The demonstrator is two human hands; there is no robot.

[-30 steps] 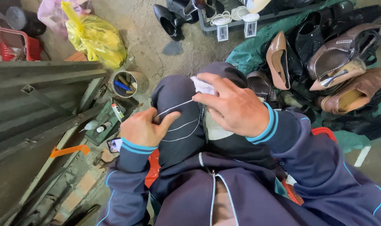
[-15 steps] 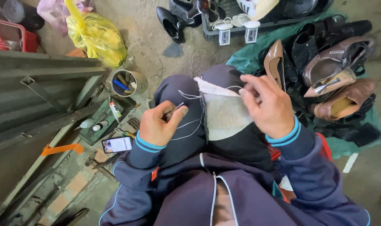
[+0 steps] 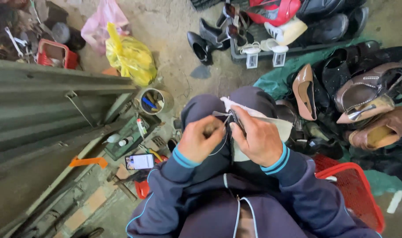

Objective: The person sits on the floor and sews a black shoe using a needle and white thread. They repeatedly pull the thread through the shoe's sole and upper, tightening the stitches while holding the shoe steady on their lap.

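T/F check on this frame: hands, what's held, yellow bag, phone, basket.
1. Both hands, the left hand and right hand, work at the pale piece of material on the lap. True.
2. The yellow bag lies right of the shoes. False: it lies left of them, on the ground.
3. A phone lies by the left elbow, screen lit. True.
4. The red basket sits on the left. False: on the right.

head cam | looks steeply down | close over lap (image 3: 236, 132) | single view
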